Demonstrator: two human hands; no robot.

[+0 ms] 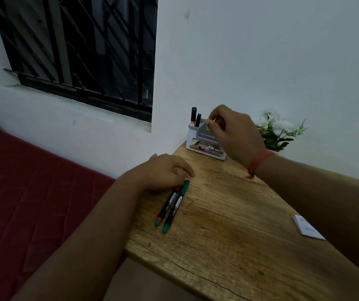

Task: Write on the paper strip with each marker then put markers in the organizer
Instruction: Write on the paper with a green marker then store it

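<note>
Two markers lie side by side on the wooden table [228, 224]: a green-capped marker [177, 205] and a red-and-black marker [167, 205] with a teal end. My left hand [163, 170] rests on the table over their far ends, fingers loosely curled, gripping neither. At the table's far end a white and grey organizer [204, 144] holds two black-topped markers [196, 117] upright in its left slot. My right hand [232, 131] hovers over the organizer's middle compartment, its fingers curled with thumb and forefinger close together and nothing visible between them. A white paper strip [307, 227] lies at the right, partly under my forearm.
A small plant with white flowers [276, 131] stands right of the organizer against the white wall. A dark barred window [83, 51] fills the upper left. A red quilted mattress [33, 192] lies beside the table's left edge.
</note>
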